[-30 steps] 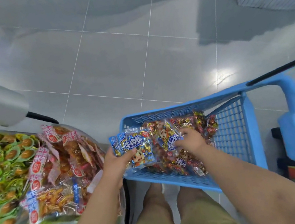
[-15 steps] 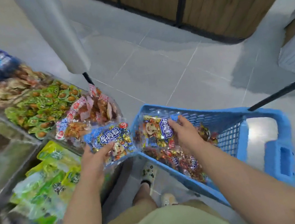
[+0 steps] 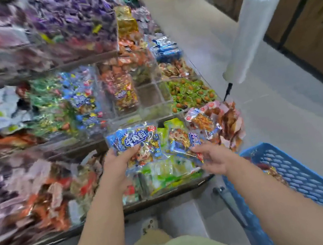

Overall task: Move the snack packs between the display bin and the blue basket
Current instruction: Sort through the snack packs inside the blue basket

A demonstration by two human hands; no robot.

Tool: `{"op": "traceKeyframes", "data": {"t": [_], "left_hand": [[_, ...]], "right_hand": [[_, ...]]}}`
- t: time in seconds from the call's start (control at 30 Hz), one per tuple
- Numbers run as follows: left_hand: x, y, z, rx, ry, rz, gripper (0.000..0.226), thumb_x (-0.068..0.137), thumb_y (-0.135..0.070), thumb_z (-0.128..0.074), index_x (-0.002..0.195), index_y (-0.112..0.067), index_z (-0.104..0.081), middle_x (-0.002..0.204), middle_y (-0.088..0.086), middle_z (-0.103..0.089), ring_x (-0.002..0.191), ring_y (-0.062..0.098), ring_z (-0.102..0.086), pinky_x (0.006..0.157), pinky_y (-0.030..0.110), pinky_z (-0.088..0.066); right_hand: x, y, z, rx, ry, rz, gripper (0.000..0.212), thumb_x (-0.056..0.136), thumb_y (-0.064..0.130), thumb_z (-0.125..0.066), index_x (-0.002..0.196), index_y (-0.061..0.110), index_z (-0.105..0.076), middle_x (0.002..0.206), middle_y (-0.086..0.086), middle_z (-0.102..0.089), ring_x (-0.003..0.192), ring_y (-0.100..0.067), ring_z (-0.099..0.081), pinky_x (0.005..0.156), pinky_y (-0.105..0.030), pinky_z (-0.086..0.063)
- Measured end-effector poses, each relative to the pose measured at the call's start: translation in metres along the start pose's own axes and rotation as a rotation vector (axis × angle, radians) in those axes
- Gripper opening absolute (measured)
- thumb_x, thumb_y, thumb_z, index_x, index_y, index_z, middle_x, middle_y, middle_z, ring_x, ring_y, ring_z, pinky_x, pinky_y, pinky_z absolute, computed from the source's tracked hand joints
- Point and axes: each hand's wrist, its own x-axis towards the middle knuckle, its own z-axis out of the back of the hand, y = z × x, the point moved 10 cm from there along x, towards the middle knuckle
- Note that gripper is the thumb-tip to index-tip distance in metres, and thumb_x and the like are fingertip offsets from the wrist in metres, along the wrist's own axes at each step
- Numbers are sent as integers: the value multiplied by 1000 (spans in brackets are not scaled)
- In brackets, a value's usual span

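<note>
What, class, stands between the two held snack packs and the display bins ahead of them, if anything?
Nothing visible. The left hand holds the blue pack, the right hand the second pack, both in open air just short of the clear display bins.

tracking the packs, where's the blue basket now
Head view, lower right: the blue basket sits beside the display shelf, just right of the right hand.

We see the snack packs (image 3: pixel 136 141) wrapped in glossy, crinkled plastic film. The blue basket (image 3: pixel 293 175) looks like matt moulded plastic mesh, and the display bin (image 3: pixel 152 100) has clear glossy walls.
</note>
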Motion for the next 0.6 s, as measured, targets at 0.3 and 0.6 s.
{"op": "traceKeyframes", "data": {"t": [0.3,0.6], "left_hand": [[60,-103,146,62,-120,-157,64,70,-17,-81,128,-9,-54,123,11,-64,113,30,-61,102,51,-43],[104,-189,211,17,-118,-208,91,64,-25,-84,142,-12,-39,142,5,-48,122,20,-51,104,47,-37]], "right_hand": [[65,41,-170,-259,28,228,29,83,-1,-62,94,24,-51,63,6,-68,54,-7,-64,49,-23,-51],[103,60,-246,-220,71,266,40,84,-2,-61,117,18,-49,74,5,-69,57,-6,-64,49,-21,-52]]}}
